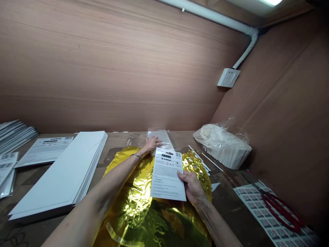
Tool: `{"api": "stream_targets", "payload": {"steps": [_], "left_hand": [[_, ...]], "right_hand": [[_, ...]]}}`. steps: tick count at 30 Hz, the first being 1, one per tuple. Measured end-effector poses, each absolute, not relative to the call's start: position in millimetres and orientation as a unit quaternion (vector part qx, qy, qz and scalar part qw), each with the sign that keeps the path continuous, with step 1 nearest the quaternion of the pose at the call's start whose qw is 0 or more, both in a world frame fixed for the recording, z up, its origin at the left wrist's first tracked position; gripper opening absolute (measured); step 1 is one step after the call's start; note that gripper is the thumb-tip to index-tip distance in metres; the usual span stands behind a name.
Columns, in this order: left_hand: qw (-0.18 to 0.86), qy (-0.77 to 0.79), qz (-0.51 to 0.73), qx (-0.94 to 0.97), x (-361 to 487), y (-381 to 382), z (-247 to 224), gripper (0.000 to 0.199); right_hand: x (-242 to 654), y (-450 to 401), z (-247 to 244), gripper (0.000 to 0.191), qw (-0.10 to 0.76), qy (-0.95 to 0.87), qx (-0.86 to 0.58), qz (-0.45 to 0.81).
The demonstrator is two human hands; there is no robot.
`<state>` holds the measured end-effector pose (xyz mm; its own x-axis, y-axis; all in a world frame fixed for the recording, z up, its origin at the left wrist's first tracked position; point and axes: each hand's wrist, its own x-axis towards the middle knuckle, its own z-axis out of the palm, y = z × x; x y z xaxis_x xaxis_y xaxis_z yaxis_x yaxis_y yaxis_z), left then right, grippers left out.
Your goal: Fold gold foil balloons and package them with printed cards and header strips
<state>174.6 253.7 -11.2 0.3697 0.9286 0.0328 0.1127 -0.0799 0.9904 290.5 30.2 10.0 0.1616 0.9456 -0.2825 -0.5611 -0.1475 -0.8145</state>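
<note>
My right hand [192, 187] is closed on the edge of a white printed card [168, 187], thumb on its front. Small text, symbols, a barcode and a hang hole show on the card, which I hold upright. Past it, my left hand [152, 144], with a bracelet at the wrist, reaches to a stack of clear plastic bags [166, 137] by the wall. Its fingers are stretched out over the bags, and I cannot tell whether they pinch one. Under both arms lies a shiny gold foil sheet or balloon [140, 202], partly hidden by the card.
A stack of white card sheets [66, 171] lies left, beside packed printed cards [46, 149]. At the right are a plastic bag of white sticks [223, 144], loose white sticks [212, 162], a sticker sheet [259, 209] and red-handled scissors [280, 209]. A wall stands close behind.
</note>
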Motion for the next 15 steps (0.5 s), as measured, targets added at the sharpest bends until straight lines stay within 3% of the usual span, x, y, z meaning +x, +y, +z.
{"api": "stream_targets", "payload": {"steps": [4,11,15], "left_hand": [[0.475,0.414,0.37,0.683,174.7,252.3,-1.2,0.011],[0.358,0.417,0.39,0.739,156.2,240.9,38.1,0.019],[0.266,0.414,0.367,0.79,124.7,197.1,60.6,0.023]], "right_hand": [[290.7,29.5,10.0,0.018,0.612,-0.219,-0.451,0.612],[293.1,29.6,13.8,0.014,0.623,-0.211,-0.45,0.604],[302.3,29.3,27.8,0.006,0.657,-0.187,-0.448,0.577]]}}
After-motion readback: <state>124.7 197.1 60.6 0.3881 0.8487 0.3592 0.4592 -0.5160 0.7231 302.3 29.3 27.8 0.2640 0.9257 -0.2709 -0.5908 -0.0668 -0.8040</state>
